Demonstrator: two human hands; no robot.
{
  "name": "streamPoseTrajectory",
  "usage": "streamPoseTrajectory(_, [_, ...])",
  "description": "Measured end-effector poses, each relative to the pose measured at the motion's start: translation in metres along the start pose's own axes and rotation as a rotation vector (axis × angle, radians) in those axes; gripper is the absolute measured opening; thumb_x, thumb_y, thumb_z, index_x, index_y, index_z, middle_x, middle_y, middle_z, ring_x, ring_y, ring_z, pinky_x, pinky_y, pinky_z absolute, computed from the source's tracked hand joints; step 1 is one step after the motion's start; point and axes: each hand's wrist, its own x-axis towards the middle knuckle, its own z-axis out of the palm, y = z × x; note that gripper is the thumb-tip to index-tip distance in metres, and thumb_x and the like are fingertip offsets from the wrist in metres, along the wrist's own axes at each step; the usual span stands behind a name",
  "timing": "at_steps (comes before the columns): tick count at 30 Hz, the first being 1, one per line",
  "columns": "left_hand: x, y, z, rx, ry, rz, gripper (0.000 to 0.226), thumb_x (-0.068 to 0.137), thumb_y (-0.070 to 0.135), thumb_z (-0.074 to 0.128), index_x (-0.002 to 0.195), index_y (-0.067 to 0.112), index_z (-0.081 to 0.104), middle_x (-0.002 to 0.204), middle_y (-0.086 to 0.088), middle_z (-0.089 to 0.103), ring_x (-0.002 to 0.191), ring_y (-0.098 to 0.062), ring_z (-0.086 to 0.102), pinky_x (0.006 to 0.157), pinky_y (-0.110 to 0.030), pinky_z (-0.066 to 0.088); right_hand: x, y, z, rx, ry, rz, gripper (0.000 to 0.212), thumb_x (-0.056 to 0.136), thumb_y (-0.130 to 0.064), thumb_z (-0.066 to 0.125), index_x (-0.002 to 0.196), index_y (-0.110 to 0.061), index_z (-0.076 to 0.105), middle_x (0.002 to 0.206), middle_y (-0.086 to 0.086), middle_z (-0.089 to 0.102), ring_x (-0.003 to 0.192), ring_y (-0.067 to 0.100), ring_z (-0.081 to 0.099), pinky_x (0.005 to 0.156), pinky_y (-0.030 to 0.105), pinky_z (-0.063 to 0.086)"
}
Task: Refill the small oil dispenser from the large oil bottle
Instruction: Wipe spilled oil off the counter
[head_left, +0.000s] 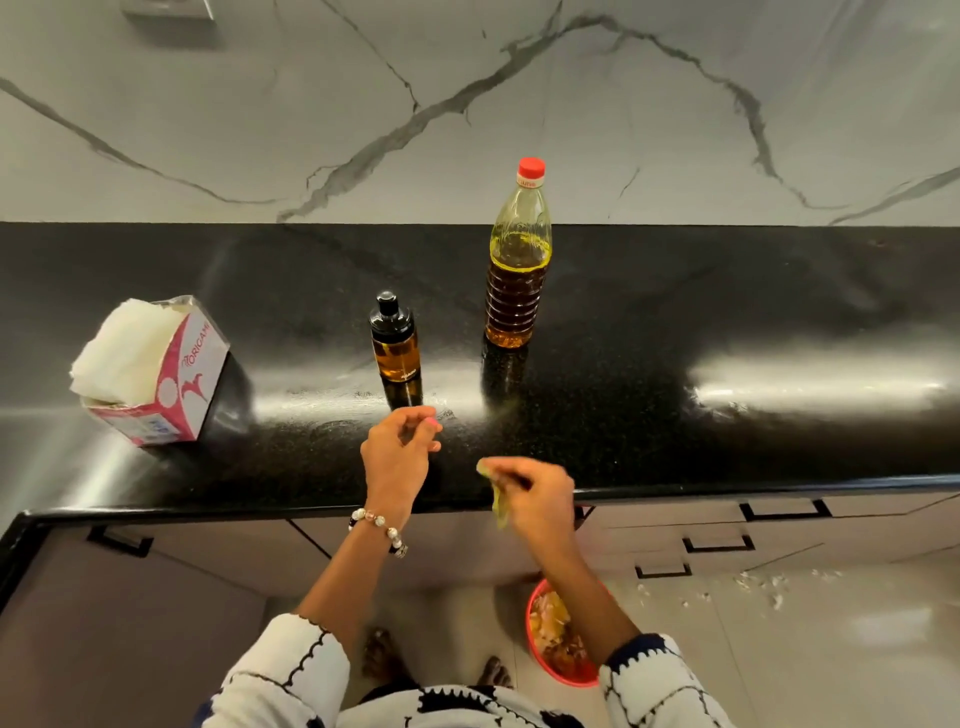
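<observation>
Oil dispenser (393, 338) stands capped on the black counter (675, 291), just beyond the left hand (397, 449), whose fingers curl loosely, holding nothing. Nearer, the right hand (537, 499) pinches a blurred, yellowish scrap (496, 493), perhaps a wrapper. Farther back, right of the dispenser, the large oil bottle (519, 260) stands upright, red cap on.
</observation>
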Motion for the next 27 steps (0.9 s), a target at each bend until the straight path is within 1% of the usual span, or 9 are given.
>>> streamPoseTrajectory(2, [-0.002,0.01,-0.001,-0.017,-0.082,0.002,0.015,0.091,0.016,0.063,0.104,0.018,0.07,0.087,0.002,0.072,0.071,-0.007,0.068,0.073,-0.026,0.056,0.011,-0.019,-0.01,0.533,0.033,0.319,0.019,0.083,0.007,0.065,0.087,-0.009,0.074,0.076,0.003,0.075,0.07,0.013,0.069,0.066,0.027,0.056])
streamPoseTrajectory(4, [-0.009,0.02,0.003,-0.058,-0.235,0.014,0.02,0.09,0.019,0.065,0.109,0.023,0.069,0.092,0.002,0.073,0.078,-0.01,0.069,0.074,-0.028,0.056,0.022,-0.03,-0.022,0.853,0.098,0.465,0.018,0.084,0.009,0.06,0.087,-0.007,0.068,0.073,0.003,0.073,0.067,0.014,0.067,0.059,0.022,0.055])
streamPoseTrajectory(7, [-0.019,0.028,0.017,-0.071,-0.464,0.064,0.04,0.082,0.019,0.073,0.12,0.029,0.064,0.107,0.002,0.071,0.094,-0.01,0.069,0.083,-0.03,0.057,0.029,-0.043,-0.04,0.959,0.118,0.492,0.016,0.085,0.005,0.06,0.091,-0.009,0.067,0.08,0.004,0.072,0.071,0.014,0.064,0.058,0.02,0.05])
streamPoseTrajectory(9, [-0.025,0.033,0.029,-0.103,-0.585,0.08,0.056,0.078,0.012,0.077,0.129,0.023,0.059,0.116,0.0,0.069,0.1,-0.009,0.068,0.083,-0.024,0.055,0.029,-0.047,-0.05,0.963,0.113,0.442,0.016,0.086,0.004,0.06,0.093,-0.008,0.068,0.085,0.007,0.072,0.076,0.017,0.067,0.063,0.024,0.055])
streamPoseTrajectory(12, [-0.035,0.039,0.048,-0.174,-0.605,0.095,0.058,0.076,0.003,0.077,0.13,0.013,0.06,0.112,-0.004,0.071,0.1,-0.013,0.07,0.083,-0.024,0.056,0.021,-0.053,-0.061,0.753,0.118,0.272,0.017,0.086,0.005,0.061,0.094,-0.005,0.071,0.089,0.009,0.074,0.084,0.021,0.07,0.072,0.03,0.059])
streamPoseTrajectory(15, [-0.042,0.041,0.063,-0.241,-0.496,0.049,0.039,0.076,0.0,0.075,0.115,0.008,0.069,0.1,-0.009,0.075,0.096,-0.02,0.071,0.085,-0.032,0.057,0.01,-0.047,-0.071,0.178,0.147,-0.013,0.023,0.086,0.005,0.063,0.096,-0.013,0.073,0.095,0.0,0.073,0.093,0.014,0.069,0.078,0.025,0.057])
streamPoseTrajectory(20, [-0.048,0.045,0.081,-0.455,-0.526,-0.194,0.02,0.082,-0.005,0.067,0.099,0.005,0.073,0.094,-0.014,0.075,0.087,-0.022,0.071,0.073,-0.028,0.059,-0.014,-0.024,-0.094,-0.283,0.092,-0.42,0.034,0.086,-0.008,0.063,0.119,-0.008,0.065,0.123,-0.001,0.062,0.117,0.009,0.056,0.099,0.018,0.045])
streamPoseTrajectory(23, [-0.06,0.046,0.096,-0.452,-0.651,-0.316,0.025,0.089,-0.008,0.056,0.11,0.0,0.069,0.098,-0.011,0.074,0.089,-0.02,0.071,0.075,-0.027,0.057,-0.024,-0.013,-0.111,-0.353,0.097,-0.454,0.035,0.086,-0.011,0.063,0.121,-0.005,0.064,0.13,0.004,0.059,0.126,0.01,0.052,0.105,0.021,0.042])
streamPoseTrajectory(27, [-0.072,0.052,0.115,-0.404,-0.911,-0.377,0.043,0.093,-0.015,0.037,0.124,0.003,0.061,0.121,-0.009,0.068,0.113,-0.021,0.064,0.096,-0.032,0.052,-0.034,0.001,-0.135,-0.36,0.165,-0.398,0.039,0.08,0.007,0.068,0.117,-0.001,0.065,0.13,0.007,0.058,0.126,0.013,0.052,0.104,0.022,0.043])
